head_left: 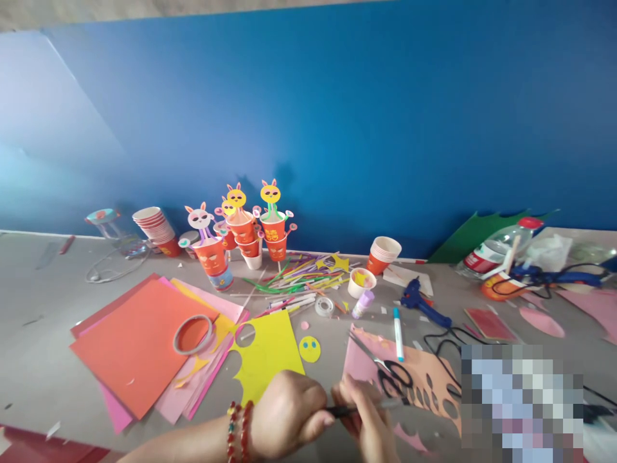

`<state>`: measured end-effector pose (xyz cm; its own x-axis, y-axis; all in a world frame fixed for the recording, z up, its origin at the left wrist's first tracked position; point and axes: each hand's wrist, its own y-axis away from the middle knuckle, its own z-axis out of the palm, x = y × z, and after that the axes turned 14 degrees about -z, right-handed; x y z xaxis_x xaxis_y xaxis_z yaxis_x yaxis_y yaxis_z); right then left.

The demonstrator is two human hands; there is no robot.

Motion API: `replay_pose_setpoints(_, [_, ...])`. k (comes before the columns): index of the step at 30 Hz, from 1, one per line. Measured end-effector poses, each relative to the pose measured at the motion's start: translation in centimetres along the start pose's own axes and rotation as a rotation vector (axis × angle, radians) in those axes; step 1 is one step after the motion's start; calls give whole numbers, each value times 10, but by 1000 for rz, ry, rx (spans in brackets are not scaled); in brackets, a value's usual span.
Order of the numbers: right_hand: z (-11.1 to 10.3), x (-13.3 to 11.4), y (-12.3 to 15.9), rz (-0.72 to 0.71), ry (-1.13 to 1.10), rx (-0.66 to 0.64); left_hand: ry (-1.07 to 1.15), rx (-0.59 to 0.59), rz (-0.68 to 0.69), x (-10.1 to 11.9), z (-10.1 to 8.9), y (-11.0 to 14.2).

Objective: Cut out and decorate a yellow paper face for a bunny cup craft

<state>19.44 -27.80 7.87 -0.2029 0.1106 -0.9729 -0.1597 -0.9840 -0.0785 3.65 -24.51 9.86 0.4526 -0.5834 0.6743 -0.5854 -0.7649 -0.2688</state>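
My left hand, with red beaded bracelets at the wrist, is closed on one end of a dark, slim black pen. The fingers of my right hand are wrapped round the same pen, and its greyish far part sticks out to the right. Just beyond my hands lies a yellow paper disc with two blue eyes. A yellow sheet with round cut-outs lies by my left hand. Black-handled scissors rest on pink and orange cut paper near my right hand.
Paper cups with rabbit-faced figures stand along the blue wall. Coloured sheets with a tape roll on top lie left. A glue stick, blue marker, blue glue gun and bottle stand or lie right.
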Motion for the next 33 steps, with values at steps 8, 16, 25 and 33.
replay_pose_setpoints(8, [8, 6, 8, 170, -324, 182, -218, 84, 34, 7, 20, 6])
replay_pose_setpoints(16, [8, 4, 9, 133, -330, 137, -171, 68, -28, 11, 19, 9])
replay_pose_setpoints(25, [-2, 15, 7, 61, -158, 84, -158, -28, -45, 4, 21, 5])
replay_pose_setpoints(33, [-17, 11, 6, -4, 189, -103, -196, -123, -88, -8, 23, 16])
